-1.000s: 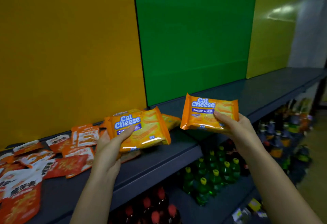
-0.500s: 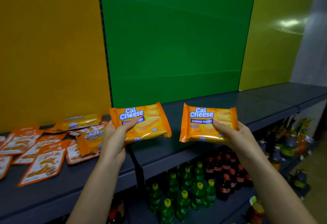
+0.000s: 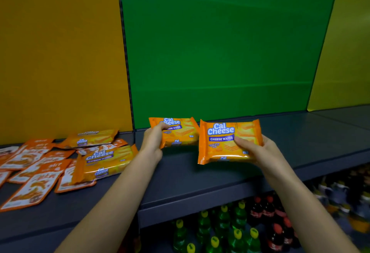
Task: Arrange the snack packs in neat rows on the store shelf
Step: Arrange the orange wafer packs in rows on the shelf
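Holding a wafer pack (image 3: 180,132) clamped in the left grip (image 3: 153,140), low at the foot of the green panel (image 3: 220,52), likely to start a back row. Holding a second wafer pack (image 3: 224,142) clamped in the right grip (image 3: 258,150), in front of the panel, label up to match.

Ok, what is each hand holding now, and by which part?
The left hand grips an orange foil Cal Cheese wafer pack by its left end. The right hand grips a second orange foil wafer pack by its lower right corner, thumb on front.
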